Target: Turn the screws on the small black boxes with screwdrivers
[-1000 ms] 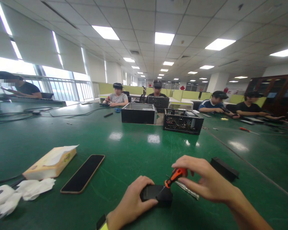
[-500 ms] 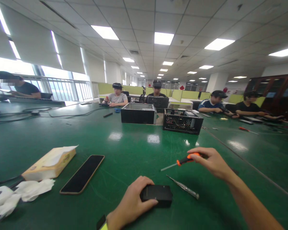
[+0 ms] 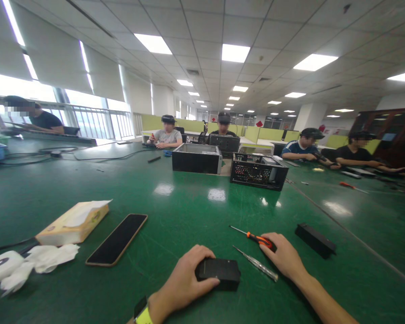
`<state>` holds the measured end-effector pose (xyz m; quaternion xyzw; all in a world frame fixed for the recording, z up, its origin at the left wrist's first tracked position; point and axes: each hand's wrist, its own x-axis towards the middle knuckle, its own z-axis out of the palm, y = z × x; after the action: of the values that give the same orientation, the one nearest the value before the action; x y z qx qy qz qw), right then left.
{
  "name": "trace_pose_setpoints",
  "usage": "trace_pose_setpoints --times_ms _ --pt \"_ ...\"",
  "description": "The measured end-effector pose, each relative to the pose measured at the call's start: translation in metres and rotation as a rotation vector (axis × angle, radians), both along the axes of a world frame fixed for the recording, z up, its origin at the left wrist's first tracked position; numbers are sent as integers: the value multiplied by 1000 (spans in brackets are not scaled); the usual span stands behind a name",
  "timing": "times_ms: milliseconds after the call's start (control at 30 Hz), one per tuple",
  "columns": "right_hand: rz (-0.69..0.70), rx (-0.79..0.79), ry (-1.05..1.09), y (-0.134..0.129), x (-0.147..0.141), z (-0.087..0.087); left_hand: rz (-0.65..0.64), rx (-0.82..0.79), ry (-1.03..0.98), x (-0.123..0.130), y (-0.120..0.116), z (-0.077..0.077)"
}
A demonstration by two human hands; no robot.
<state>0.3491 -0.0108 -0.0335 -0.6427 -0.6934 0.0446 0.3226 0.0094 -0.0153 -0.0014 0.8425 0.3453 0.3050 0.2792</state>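
My left hand (image 3: 192, 279) is closed around the left end of a small black box-shaped device (image 3: 222, 273) resting on the green table. In my right hand (image 3: 283, 254) is the handle end of an orange and black screwdriver (image 3: 254, 237); it lies low at the tabletop, its shaft pointing left and away. Between the two hands lies a slim screwdriver with a clear handle (image 3: 259, 266). A second black block-shaped device (image 3: 315, 239) sits to the right, beyond my right hand and apart from it.
On the left are a phone (image 3: 118, 239), a tissue pack (image 3: 74, 222), crumpled tissue (image 3: 52, 258) and a white device (image 3: 2, 267). Farther off stand a black computer case (image 3: 196, 163) and an open-sided case (image 3: 258, 174). Several people sit around the table's far side.
My right hand has lowered the orange screwdriver to the tabletop, moving left and toward me. This uncovers the second black device. My left hand keeps its hold.
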Motion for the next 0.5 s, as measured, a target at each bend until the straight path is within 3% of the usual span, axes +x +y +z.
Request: trace_pose_setpoints --times_ms 133,300,500 --pt "75 12 -68 -13 -11 22 7 6 -1 -1 1 -1" --pt "334 -270 -218 -36 -25 39 -2 13 1 0 2 -1" --pt "454 -352 -20 -39 -17 50 -18 19 11 -2 2 -4"
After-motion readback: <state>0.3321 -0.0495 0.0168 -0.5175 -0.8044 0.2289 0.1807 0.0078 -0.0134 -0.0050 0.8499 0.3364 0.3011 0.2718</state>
